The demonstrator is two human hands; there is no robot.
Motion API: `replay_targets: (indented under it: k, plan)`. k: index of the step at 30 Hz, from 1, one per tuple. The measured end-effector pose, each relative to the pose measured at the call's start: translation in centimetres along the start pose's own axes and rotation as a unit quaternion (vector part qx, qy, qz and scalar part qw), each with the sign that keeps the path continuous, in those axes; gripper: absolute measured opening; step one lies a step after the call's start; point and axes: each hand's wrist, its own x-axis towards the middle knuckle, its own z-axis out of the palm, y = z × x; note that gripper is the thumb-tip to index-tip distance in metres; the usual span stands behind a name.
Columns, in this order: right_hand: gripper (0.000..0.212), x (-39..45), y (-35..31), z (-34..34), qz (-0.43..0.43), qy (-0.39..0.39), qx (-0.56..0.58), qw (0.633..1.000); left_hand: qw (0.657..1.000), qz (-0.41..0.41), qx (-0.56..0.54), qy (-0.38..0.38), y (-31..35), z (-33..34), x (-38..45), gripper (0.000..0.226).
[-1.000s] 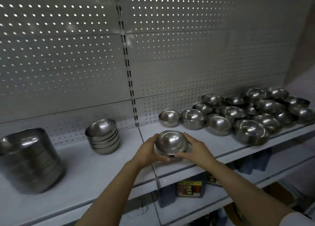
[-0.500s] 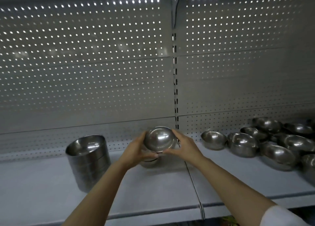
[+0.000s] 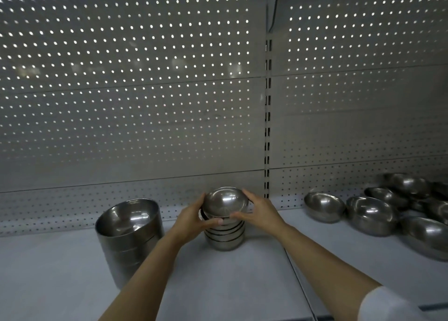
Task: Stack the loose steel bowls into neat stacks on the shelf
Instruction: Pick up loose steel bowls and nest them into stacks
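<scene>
A small steel bowl (image 3: 225, 200) is gripped from both sides, my left hand (image 3: 194, 215) on its left rim and my right hand (image 3: 258, 210) on its right rim. It sits tilted toward me on top of a short stack of like bowls (image 3: 224, 236) in the middle of the grey shelf (image 3: 230, 284). Whether it is fully seated in the stack I cannot tell. A taller stack of bigger steel bowls (image 3: 129, 236) stands to the left. Several loose bowls (image 3: 371, 214) lie at the right.
A perforated metal back panel (image 3: 135, 102) rises behind the shelf, with a slotted upright (image 3: 267, 127) just right of the stacks. A seam in the shelf runs forward below my right forearm. The shelf's front edge shows at the bottom right.
Both hands carried the bowl leftward from the front of the right shelf section and lowered it onto the short stack. The view followed to the left.
</scene>
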Motion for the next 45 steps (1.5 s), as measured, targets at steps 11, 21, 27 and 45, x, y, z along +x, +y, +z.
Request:
replay_targets:
  k: [11, 21, 27, 45]
  plan:
    - [0.072, 0.8, 1.3, 1.9, 0.015, -0.008, 0.029, 0.999, 1.000, -0.024, -0.012, -0.004, -1.1, 0.4, 0.4, 0.067]
    - [0.076, -0.6, 1.9, 0.2, 0.038, 0.010, -0.054, 0.998, 0.999, -0.015, -0.016, 0.032, 2.4, 0.5, -0.6, 0.091]
    - [0.065, -4.8, 4.2, -4.5, 0.037, 0.088, -0.200, 0.975, 0.991, 0.087, 0.017, 0.096, 6.6, 2.1, 0.1, 0.081]
    - [0.065, -20.5, 11.3, -16.4, 0.201, 0.244, -0.353, 0.881, 0.960, 0.248, 0.113, -0.070, 17.5, 17.8, 1.8, 0.071]
